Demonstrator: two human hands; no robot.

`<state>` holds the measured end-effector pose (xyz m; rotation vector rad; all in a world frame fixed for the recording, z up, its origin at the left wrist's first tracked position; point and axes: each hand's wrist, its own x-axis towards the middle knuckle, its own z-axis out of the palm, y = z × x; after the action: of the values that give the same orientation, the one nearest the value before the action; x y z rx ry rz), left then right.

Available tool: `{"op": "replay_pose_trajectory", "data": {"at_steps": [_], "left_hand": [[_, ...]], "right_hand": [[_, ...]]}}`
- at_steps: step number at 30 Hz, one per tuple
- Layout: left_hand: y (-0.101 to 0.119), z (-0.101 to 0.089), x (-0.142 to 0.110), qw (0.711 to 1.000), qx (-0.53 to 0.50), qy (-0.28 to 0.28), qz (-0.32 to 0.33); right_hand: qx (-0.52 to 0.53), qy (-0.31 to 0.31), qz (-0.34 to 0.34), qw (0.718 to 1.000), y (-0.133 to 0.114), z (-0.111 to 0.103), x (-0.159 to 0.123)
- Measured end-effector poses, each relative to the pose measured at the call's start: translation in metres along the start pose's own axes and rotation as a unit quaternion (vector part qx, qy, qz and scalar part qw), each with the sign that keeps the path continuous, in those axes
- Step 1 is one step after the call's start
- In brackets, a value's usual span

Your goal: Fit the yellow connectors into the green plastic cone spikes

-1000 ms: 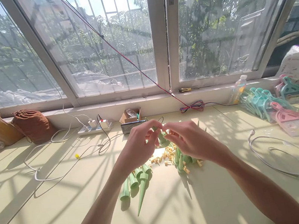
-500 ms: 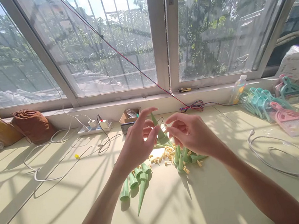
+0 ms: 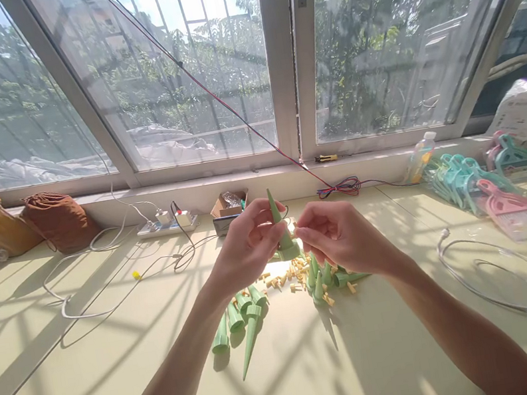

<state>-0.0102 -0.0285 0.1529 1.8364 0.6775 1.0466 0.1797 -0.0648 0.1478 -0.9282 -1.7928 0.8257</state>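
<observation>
My left hand (image 3: 246, 244) is closed around a green plastic cone (image 3: 279, 225), held upright with its tip pointing up. My right hand (image 3: 338, 237) sits just to its right, fingers pinched on something small next to the cone's base; I cannot make out what. Below the hands, on the pale table (image 3: 118, 356), lies a scatter of small yellow pieces (image 3: 290, 277). More green cones (image 3: 324, 276) lie under my right hand. A separate group of green cones (image 3: 239, 323) lies to the lower left.
A white power strip (image 3: 167, 226) with white cables (image 3: 85, 281), a small cardboard box (image 3: 229, 204) and a brown bag (image 3: 58, 220) line the windowsill side. Teal and pink plastic scoops (image 3: 485, 191) are stacked at right, with a white cable (image 3: 506, 291) in front.
The left hand has turned the green cone upright and closed its fingers round it. The right hand's fingers have drawn in to a pinch beside the cone's base.
</observation>
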Motion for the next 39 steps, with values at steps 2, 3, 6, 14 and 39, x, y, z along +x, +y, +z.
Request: {"op": "replay_pose_trajectory", "data": {"at_steps": [2,3,6,14,39], "left_hand": [[0.001,0.000,0.000,0.999,-0.040,-0.008,-0.011],[0.001,0.000,0.000,0.998,-0.058,-0.012,-0.015],[-0.001,0.001,0.001,0.993,-0.110,-0.026,-0.043],[-0.011,0.002,0.009,0.956,-0.245,-0.048,-0.155],[-0.023,0.021,-0.007,0.863,0.315,0.124,0.374]], "right_hand": [[0.000,-0.007,-0.002,1.000,-0.001,-0.001,-0.001],[-0.002,-0.011,-0.003,1.000,-0.002,-0.002,-0.001],[-0.018,-0.021,-0.018,0.999,-0.005,-0.004,-0.003],[-0.111,-0.024,-0.100,0.988,-0.008,-0.007,-0.005],[0.133,0.026,0.047,0.990,0.002,-0.001,0.007]]}}
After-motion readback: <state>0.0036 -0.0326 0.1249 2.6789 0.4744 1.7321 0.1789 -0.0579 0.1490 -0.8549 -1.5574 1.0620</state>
